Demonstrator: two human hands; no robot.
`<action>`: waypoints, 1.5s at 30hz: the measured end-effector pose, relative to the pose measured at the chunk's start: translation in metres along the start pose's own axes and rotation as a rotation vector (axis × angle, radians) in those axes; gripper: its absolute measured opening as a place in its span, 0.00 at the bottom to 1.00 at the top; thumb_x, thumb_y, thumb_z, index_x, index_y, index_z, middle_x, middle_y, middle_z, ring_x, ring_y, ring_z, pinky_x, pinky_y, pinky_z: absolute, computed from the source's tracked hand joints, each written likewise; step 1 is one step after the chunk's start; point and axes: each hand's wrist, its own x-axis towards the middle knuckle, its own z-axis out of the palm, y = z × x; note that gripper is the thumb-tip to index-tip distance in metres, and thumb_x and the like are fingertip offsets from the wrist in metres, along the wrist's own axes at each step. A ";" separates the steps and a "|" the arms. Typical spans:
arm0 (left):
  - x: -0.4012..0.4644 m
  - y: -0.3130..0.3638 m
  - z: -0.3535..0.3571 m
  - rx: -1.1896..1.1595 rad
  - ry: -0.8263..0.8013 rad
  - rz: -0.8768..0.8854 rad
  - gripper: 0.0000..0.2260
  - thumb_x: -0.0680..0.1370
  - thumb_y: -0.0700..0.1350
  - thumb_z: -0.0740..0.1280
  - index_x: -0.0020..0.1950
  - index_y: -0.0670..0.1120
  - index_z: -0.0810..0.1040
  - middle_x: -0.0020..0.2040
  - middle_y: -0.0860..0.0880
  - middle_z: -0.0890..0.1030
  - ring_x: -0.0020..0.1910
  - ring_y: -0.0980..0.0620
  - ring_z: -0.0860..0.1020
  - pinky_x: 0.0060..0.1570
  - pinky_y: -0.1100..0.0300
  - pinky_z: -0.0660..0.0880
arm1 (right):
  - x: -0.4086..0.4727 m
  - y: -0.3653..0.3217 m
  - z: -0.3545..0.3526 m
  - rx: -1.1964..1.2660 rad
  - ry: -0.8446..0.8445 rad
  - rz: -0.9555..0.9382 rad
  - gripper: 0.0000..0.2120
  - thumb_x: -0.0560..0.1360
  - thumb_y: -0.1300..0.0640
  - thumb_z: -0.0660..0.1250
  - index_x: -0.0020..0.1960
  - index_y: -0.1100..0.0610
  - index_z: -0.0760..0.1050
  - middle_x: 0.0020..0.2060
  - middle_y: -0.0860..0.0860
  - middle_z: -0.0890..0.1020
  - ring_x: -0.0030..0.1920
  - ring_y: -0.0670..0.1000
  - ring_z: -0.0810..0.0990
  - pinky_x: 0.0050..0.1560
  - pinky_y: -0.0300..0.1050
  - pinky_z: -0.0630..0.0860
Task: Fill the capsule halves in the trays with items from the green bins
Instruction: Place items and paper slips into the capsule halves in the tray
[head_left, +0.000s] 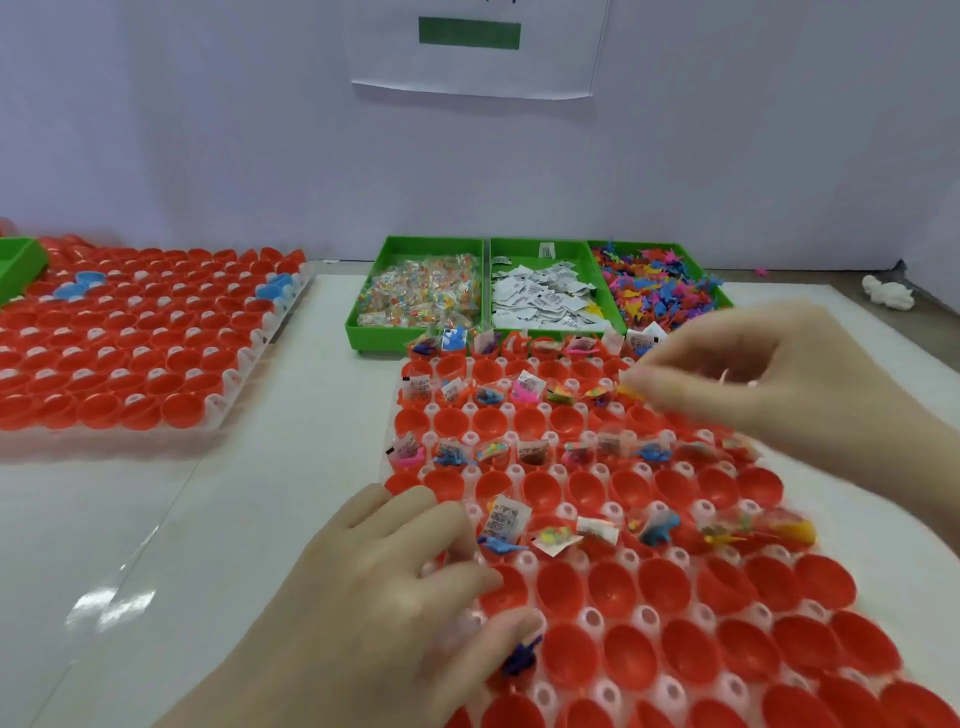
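The near tray (524, 564) of red capsule halves is partly filled: alternate rows hold slips, candy packets and little toys, while the rows between them and all the rows nearest the person are bare red cups. By that, I judge well under half of this tray done. The second tray (249, 358), left of the near tray, looks almost wholly empty, save for two blue pieces.

The left hand (395, 587) rests on the near tray's left edge, fingers loosely curled, pinching a dark blue toy (522, 657) over an empty cup. The right hand (769, 384) hovers over the tray's far right; it is blurred, and I cannot tell whether it pinches anything.

Three green bins (418, 247) sit just behind the near tray, well stocked. The bench (156, 519) is white and glossy; a pale wall with a paper notice (472, 62) rises behind the bins.
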 end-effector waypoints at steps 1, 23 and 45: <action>0.011 -0.001 0.011 -0.109 0.018 -0.109 0.20 0.76 0.52 0.61 0.30 0.42 0.82 0.28 0.51 0.73 0.33 0.62 0.66 0.35 0.67 0.65 | 0.009 0.019 -0.007 -0.004 0.089 0.041 0.07 0.66 0.46 0.71 0.33 0.47 0.82 0.27 0.43 0.81 0.26 0.42 0.75 0.26 0.29 0.68; 0.161 -0.213 0.081 0.020 -0.244 -0.663 0.25 0.76 0.54 0.65 0.70 0.45 0.68 0.66 0.42 0.74 0.61 0.44 0.74 0.57 0.55 0.70 | 0.138 0.234 -0.023 -0.667 -0.101 0.422 0.21 0.71 0.53 0.71 0.63 0.57 0.75 0.58 0.56 0.76 0.56 0.53 0.75 0.52 0.43 0.69; 0.161 -0.205 0.096 -0.249 0.264 -0.647 0.15 0.79 0.35 0.60 0.65 0.36 0.72 0.49 0.44 0.67 0.37 0.53 0.68 0.34 0.77 0.65 | 0.141 0.231 -0.028 -0.575 0.182 0.446 0.12 0.73 0.62 0.64 0.46 0.71 0.80 0.34 0.66 0.81 0.28 0.53 0.70 0.36 0.48 0.73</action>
